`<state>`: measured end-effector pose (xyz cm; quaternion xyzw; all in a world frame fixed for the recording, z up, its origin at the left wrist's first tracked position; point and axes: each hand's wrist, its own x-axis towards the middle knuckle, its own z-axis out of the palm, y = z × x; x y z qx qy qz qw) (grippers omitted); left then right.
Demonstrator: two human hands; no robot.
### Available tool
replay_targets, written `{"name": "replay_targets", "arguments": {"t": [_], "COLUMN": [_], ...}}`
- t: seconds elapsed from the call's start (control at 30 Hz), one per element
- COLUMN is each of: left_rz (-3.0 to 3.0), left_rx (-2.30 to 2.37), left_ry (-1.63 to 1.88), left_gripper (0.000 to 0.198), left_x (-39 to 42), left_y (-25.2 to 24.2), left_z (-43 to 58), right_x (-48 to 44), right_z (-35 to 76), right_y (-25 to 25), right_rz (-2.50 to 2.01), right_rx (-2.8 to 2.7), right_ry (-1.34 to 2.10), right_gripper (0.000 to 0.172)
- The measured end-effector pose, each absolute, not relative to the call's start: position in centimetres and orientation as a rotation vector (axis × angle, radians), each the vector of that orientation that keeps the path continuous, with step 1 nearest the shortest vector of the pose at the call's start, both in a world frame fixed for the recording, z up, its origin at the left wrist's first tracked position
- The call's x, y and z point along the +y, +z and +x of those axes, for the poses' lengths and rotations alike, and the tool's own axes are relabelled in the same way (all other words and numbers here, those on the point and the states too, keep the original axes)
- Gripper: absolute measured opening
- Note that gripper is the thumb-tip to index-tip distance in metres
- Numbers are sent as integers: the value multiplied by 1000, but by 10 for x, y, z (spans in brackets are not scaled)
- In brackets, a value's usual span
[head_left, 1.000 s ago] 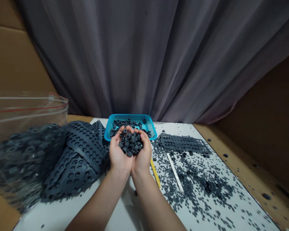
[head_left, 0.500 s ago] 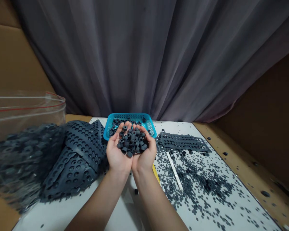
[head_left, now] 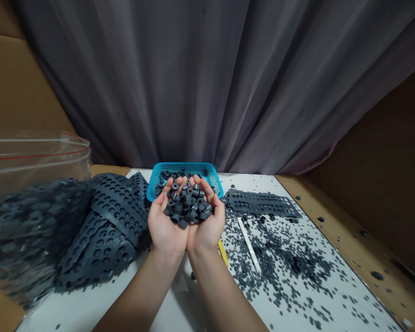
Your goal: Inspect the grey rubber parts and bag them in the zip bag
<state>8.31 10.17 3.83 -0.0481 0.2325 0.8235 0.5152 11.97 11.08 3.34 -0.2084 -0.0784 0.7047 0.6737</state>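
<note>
Your left hand (head_left: 166, 228) and right hand (head_left: 207, 230) stay cupped together, edge to edge, and the dark rubber rings (head_left: 186, 205) have spread wider across both palms than a moment ago. They sit over the near rim of the blue perforated basket (head_left: 185, 168). Punched rubber sheets (head_left: 107, 226) lie to your left against a clear plastic bag (head_left: 27, 157), loose rings (head_left: 280, 263) scatter across the white tabletop (head_left: 290, 313), and a grey curtain (head_left: 193, 83) hangs behind.

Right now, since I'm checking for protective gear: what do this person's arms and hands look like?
The left grip, a bare hand, and the right grip, another bare hand, wear no gloves. The left forearm and right forearm are bare too, with no sleeves, watch or rings showing.
</note>
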Motion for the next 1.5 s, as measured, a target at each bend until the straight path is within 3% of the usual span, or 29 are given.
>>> {"name": "replay_targets", "arguments": {"t": [0.67, 1.2, 1.37, 1.5], "left_rz": [-14, -40, -20, 10], "left_rx": [573, 593, 598, 554], "left_ry": [2040, 2019, 2007, 1994], "left_gripper": [27, 27, 25, 20], "left_x": [96, 102, 103, 104], "left_y": [43, 32, 31, 31], "left_z": [85, 85, 86, 85], "right_x": [109, 114, 111, 108], "right_z": [126, 118, 119, 119], "right_y": [35, 23, 24, 27], "right_rz": [-320, -540, -550, -466], "right_rx": [-303, -427, -453, -427], "right_ry": [1697, 1549, 1557, 1572], "right_gripper": [56, 24, 25, 38]}}
